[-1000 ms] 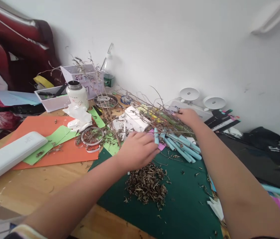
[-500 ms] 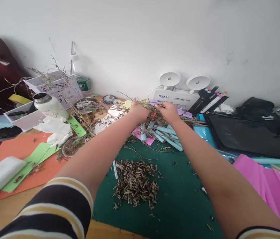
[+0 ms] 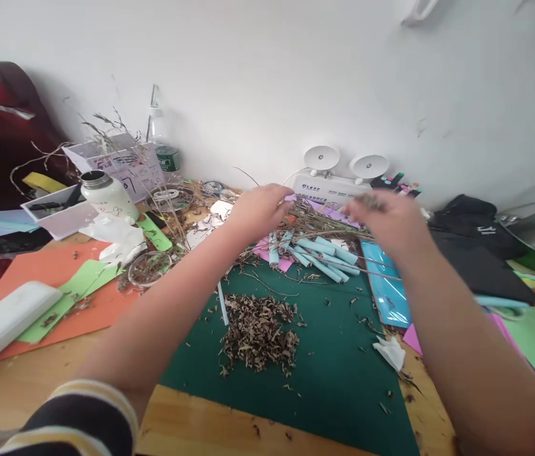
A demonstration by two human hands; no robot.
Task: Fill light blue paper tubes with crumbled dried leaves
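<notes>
My left hand (image 3: 260,212) is curled at the left end of a bundle of dried plant stems (image 3: 327,223), closed on it as far as I can see; its palm side is hidden. To the right, my right hand (image 3: 390,225) is raised and slightly blurred, with a small clump of dried leaves (image 3: 370,202) pinched in its fingers. Below the hands, a heap of crumbled dried leaves (image 3: 260,332) lies on a green mat (image 3: 343,367). Rolled light-blue paper tubes (image 3: 328,253) sit under the stems, at the mat's back edge.
A white twin-head emergency lamp (image 3: 328,183) stands by the wall. On the left are an open white bottle (image 3: 110,196), a bowl of dried bits (image 3: 149,268), orange paper (image 3: 25,259) and a white case (image 3: 11,323). A blue packet (image 3: 385,288) and crumpled tissue (image 3: 390,352) lie right.
My right hand has moved right, away from my left hand, carrying a clump of dried leaves. My left hand has turned over with its back upward. The view has shifted slightly.
</notes>
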